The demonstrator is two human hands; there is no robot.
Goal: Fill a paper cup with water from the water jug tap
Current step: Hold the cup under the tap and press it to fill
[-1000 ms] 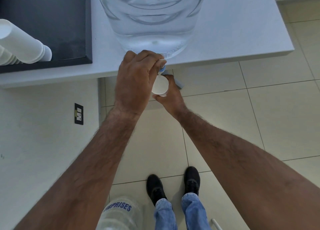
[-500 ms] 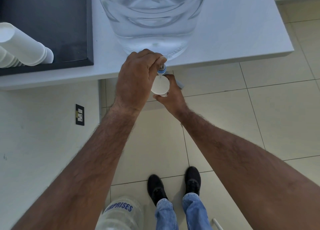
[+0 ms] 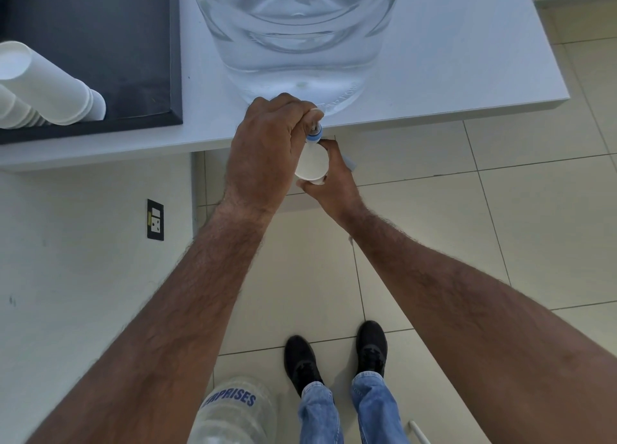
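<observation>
A large clear water jug (image 3: pixel 293 36) stands on the white table (image 3: pixel 467 76), its base at the front edge. Its small blue and white tap (image 3: pixel 314 135) sticks out over the edge. My left hand (image 3: pixel 267 156) is closed around the tap from above. Just below the tap is a white paper cup (image 3: pixel 313 165), seen from above with its mouth up. My right hand (image 3: pixel 334 180) grips the cup from underneath and the right side. Whether water is running into the cup is too small to tell.
A stack of white paper cups (image 3: pixel 43 89) lies on its side on a black tray (image 3: pixel 100 43) at the left of the table. Another water jug (image 3: pixel 233 410) stands on the tiled floor beside my feet. A wall socket (image 3: pixel 155 219) sits below the table.
Both hands have stayed at the tap; the cup sits slightly lower under it, and more of the blue tap shows past my left fingers.
</observation>
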